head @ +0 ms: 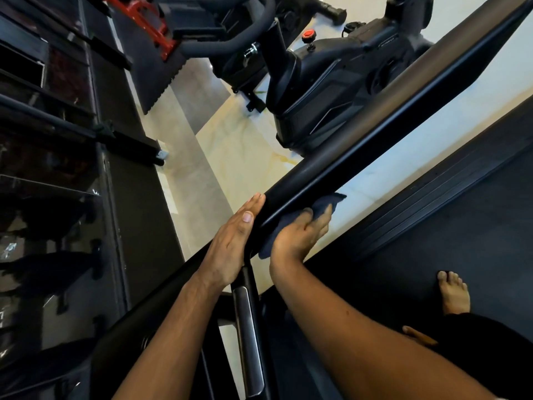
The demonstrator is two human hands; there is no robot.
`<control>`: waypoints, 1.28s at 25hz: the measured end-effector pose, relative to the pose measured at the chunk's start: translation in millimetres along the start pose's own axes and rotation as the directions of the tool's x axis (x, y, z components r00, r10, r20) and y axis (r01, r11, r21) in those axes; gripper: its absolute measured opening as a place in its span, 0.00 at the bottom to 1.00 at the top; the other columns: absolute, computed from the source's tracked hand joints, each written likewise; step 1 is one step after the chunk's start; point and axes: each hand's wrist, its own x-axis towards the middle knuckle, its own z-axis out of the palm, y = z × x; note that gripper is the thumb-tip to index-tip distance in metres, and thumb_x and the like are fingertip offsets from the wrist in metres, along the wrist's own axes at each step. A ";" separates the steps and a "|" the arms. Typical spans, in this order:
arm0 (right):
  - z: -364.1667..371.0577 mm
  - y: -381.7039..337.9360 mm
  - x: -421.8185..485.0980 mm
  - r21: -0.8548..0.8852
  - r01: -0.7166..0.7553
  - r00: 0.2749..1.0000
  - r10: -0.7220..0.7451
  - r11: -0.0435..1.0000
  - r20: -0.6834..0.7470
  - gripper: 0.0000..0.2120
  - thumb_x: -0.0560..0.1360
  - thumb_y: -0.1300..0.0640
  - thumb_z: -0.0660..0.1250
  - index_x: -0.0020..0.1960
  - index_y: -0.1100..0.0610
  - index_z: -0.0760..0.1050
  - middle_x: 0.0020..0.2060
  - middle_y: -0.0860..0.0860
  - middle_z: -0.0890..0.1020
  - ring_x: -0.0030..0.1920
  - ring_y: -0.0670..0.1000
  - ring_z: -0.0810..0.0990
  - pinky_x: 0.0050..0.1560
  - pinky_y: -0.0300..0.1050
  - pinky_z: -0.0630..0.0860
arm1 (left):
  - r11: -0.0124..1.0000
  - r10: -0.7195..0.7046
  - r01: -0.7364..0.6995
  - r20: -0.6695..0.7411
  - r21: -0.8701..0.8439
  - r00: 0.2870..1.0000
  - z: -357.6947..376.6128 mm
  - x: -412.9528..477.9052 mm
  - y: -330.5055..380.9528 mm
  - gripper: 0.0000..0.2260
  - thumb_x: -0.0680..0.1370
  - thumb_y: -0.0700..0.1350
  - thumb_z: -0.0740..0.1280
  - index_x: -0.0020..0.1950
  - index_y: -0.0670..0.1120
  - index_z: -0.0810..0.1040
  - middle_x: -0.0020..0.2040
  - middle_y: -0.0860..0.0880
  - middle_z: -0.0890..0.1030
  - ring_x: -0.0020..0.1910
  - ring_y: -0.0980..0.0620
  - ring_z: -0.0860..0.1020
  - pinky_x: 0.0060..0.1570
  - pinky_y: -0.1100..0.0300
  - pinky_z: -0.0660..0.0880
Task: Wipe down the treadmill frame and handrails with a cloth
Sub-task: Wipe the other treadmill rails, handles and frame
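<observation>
A pale, glossy floor of marble-like tile with faint yellow veining is seen under the machines, and part of it is covered by a dark rubber mat with a toothed edge. Dark, reflective panels are seen along the left side. A black exercise bike with a moulded plastic housing and a small red knob stands on the tile, with a red metal frame beyond it. The picture is crossed diagonally by the treadmill frame bar, long, smooth and matte black. Below it lies the treadmill deck, dark and finely textured, edged by a ribbed side rail; a bare foot is planted on the deck. A brushed-metal grip plate is set into the handrail near the forearms. The left hand is laid flat against the bar's left side, fingers straight and together. The dark blue cloth, soft and bunched, is gripped by the curled fingers of the right hand and held against the bar's right edge.
</observation>
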 end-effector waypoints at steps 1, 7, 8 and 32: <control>-4.2 -1.8 -8.2 -0.007 -0.005 1.000 0.005 1.000 0.026 0.25 0.83 0.54 0.56 0.79 0.55 0.60 0.77 0.52 0.61 0.77 0.52 0.62 0.73 0.39 0.59 | 1.000 0.000 0.000 -0.004 -0.019 1.000 0.8 -0.4 -0.7 0.22 0.81 0.61 0.48 0.73 0.59 0.65 0.76 0.59 0.64 0.76 0.62 0.57 0.77 0.49 0.53; 0.6 6.4 -34.2 -0.025 0.132 0.991 -0.132 0.991 0.004 0.28 0.80 0.49 0.56 0.78 0.57 0.62 0.77 0.56 0.63 0.77 0.54 0.61 0.76 0.43 0.58 | 0.993 -0.081 0.080 -0.010 -0.085 0.997 -6.9 -5.7 -9.7 0.23 0.79 0.65 0.48 0.71 0.60 0.68 0.74 0.60 0.67 0.75 0.62 0.60 0.77 0.50 0.54; 1.0 7.7 -31.6 -0.015 -0.039 0.999 0.039 0.999 -0.007 0.27 0.81 0.51 0.56 0.79 0.57 0.61 0.76 0.57 0.63 0.77 0.55 0.62 0.76 0.44 0.59 | 0.991 -0.094 0.093 -0.012 -0.100 0.995 -9.0 -9.6 -12.4 0.26 0.79 0.65 0.48 0.72 0.58 0.68 0.74 0.61 0.67 0.75 0.63 0.60 0.77 0.50 0.54; -50.7 -111.4 -70.0 -0.386 0.512 0.722 -0.142 0.767 0.677 0.30 0.70 0.53 0.64 0.71 0.40 0.69 0.64 0.46 0.79 0.63 0.50 0.78 0.66 0.52 0.75 | 0.968 -0.246 0.212 -0.324 -0.138 0.914 -17.7 -69.4 -30.4 0.27 0.80 0.67 0.47 0.72 0.58 0.71 0.71 0.59 0.71 0.72 0.62 0.66 0.76 0.53 0.58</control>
